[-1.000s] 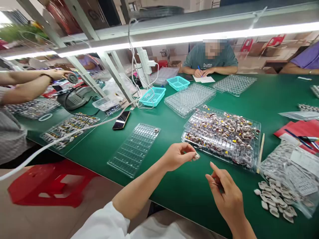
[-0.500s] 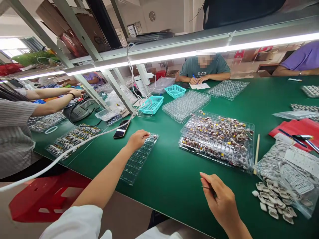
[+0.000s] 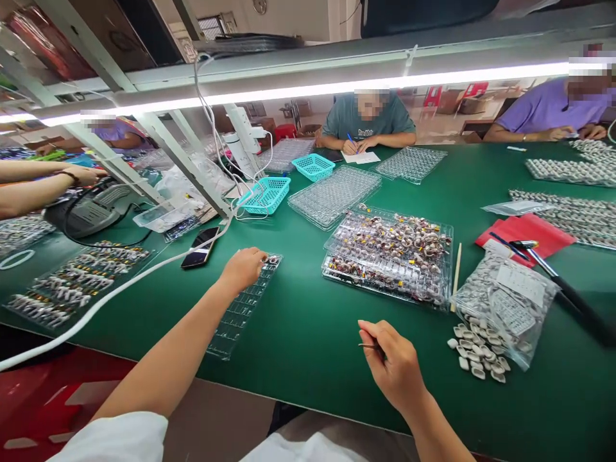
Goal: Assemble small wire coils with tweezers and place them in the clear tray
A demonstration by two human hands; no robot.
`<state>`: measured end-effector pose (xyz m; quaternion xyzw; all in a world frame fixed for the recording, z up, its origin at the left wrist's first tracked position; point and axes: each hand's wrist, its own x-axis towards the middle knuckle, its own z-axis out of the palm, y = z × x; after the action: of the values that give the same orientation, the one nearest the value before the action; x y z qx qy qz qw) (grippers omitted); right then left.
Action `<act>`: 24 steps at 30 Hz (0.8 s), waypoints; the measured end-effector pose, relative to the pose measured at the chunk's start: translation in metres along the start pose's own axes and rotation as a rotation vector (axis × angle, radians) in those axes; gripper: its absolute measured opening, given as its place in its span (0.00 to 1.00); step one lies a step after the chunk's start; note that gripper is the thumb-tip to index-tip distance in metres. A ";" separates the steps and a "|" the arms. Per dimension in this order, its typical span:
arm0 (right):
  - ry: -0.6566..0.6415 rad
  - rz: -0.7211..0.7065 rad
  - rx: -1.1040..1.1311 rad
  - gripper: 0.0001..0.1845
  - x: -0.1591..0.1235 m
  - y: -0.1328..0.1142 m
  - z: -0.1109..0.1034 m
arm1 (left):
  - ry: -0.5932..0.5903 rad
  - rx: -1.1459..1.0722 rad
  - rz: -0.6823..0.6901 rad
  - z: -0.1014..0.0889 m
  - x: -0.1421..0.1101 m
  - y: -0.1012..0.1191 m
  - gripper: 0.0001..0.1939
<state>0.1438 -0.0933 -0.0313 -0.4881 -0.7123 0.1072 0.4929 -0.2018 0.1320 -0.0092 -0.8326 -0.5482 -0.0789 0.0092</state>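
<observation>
My left hand [image 3: 243, 268] is at the far end of a narrow clear plastic tray [image 3: 235, 314] with rows of small compartments. Its fingers are pinched together over that end; a tiny pale and dark piece shows at the fingertips, too small to name. My right hand [image 3: 394, 362] is held above the green table, closed around a thin dark pointed tool [image 3: 368, 346], mostly hidden in the fingers. Beyond it, stacked clear trays [image 3: 332, 273] hold many small pale parts with brown and yellow bits. Loose grey-white shell-like pieces [image 3: 474, 351] lie to the right.
A plastic bag [image 3: 505, 295] of grey pieces, a wooden stick [image 3: 457, 276], a red packet [image 3: 539, 234] and pens lie rightward. A phone [image 3: 200, 248], white cable [image 3: 120, 303] and turquoise baskets [image 3: 266, 196] are leftward. Co-workers [image 3: 370, 122] sit across the table.
The view has swung to the right, so everything sits further left. My left hand stays pinched at the tray's far end; my right hand stays closed on the thin tool.
</observation>
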 end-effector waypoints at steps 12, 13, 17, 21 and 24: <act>-0.043 0.067 -0.009 0.13 -0.001 0.004 0.005 | 0.149 -0.392 0.431 0.004 0.054 0.190 0.14; -0.044 0.071 -0.013 0.13 -0.001 0.005 0.005 | 0.154 -0.394 0.392 0.006 0.067 0.199 0.14; -0.053 0.074 -0.025 0.13 -0.001 0.006 0.007 | 0.118 -0.379 0.250 0.017 0.117 0.212 0.17; -0.052 0.076 -0.019 0.13 -0.001 0.007 0.009 | -0.020 -0.362 0.157 0.023 0.145 0.213 0.11; -0.060 0.083 -0.002 0.14 -0.002 0.008 0.009 | -0.105 -0.363 0.127 0.024 0.149 0.211 0.11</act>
<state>0.1412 -0.0879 -0.0422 -0.5143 -0.7061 0.1414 0.4658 0.0518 0.1860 0.0037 -0.8565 -0.4711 -0.1321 -0.1645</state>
